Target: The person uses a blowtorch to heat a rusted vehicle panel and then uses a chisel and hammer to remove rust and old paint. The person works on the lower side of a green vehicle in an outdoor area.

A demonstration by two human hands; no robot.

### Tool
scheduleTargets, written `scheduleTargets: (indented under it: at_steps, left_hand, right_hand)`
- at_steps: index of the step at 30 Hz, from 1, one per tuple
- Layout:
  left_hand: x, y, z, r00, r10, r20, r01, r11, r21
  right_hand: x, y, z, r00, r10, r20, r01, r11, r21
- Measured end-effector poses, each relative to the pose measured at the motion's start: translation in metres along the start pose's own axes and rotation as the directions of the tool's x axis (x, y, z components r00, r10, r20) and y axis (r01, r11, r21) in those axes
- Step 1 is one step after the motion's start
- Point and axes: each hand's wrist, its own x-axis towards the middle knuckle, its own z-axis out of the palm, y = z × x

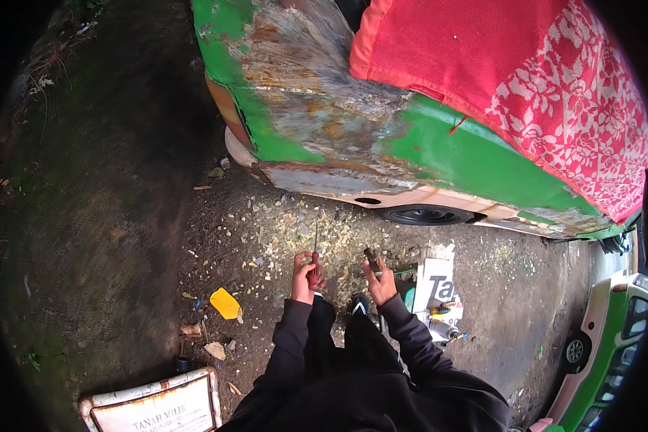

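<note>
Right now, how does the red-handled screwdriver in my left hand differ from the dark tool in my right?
The screwdriver has a red handle; the dark tool is brownish-black. The screwdriver shows a long, thin shaft, the dark tool a short, thick end. The screwdriver points nearly straight up the picture; the dark tool leans left. Both are hand-held.

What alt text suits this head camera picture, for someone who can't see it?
A person's left hand holds what looks like a red-handled screwdriver, and the right hand a short dark object, above littered ground. Ahead stands a patchy green vehicle, partly under a red cloth.
</note>
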Motion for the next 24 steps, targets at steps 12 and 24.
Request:
scheduleTargets:
  at_steps: [12, 24]
  left_hand:
    - [0.168, -0.061, -0.022, 0.977, -0.167, 0.137, 0.196, 0.951, -0.238]
    - [0.224, -0.088, -0.018, 0.985, -0.056, 0.162, 0.108, 0.938, -0.331]
  right_hand:
    - [0.058, 0.062, 0.058, 0.997, -0.028, -0.065, 0.041, 0.977, 0.208]
    - [0.077, 0.076, 0.051, 0.998, -0.060, -0.009, 0.061, 0.968, 0.242]
